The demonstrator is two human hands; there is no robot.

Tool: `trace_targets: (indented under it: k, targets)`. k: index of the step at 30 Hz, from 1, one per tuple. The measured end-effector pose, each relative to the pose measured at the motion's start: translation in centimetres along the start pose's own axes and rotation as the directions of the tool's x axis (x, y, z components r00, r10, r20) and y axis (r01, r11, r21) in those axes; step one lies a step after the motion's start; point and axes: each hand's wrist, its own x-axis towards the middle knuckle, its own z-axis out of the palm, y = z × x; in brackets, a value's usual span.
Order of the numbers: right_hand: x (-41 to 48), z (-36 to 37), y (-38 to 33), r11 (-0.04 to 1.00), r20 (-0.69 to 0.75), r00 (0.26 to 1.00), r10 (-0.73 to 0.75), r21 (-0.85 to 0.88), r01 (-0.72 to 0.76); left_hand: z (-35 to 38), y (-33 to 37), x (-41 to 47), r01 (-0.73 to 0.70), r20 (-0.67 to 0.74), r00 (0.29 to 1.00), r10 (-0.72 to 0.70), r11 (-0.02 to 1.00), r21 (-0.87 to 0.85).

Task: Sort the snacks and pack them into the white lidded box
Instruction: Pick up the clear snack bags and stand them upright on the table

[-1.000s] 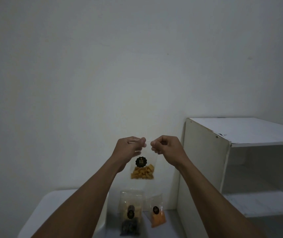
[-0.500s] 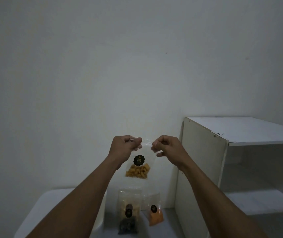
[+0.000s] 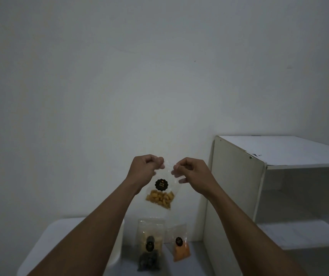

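Beside the white shelf unit [image 3: 237, 196] and above the white lidded box [image 3: 46, 242], our left hand [image 3: 144, 169] and right hand [image 3: 192, 174] pinch a clear bag of yellow snacks [image 3: 160, 197] by its top corners, held aloft before the wall, over three packets lying below

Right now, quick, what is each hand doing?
Left hand: closed, pinching the top left corner of the clear snack bag.
Right hand: closed, pinching the bag's top right corner.
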Motion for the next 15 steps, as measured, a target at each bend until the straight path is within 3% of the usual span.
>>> trace_targets:
  k: [5,15]
  targets:
    - [0.0,0.1,0.1,0.997,-0.063,0.998,-0.021,-0.073,0.016,0.6,-0.8,-0.1,0.071,0.022,0.997,-0.072,0.997,0.034]
    - [-0.5,0.7,0.2,0.991,-0.053,0.999,-0.012,-0.133,0.004,1.4,-0.2,-0.9,0.003,0.034,0.999,-0.005,0.997,0.077]
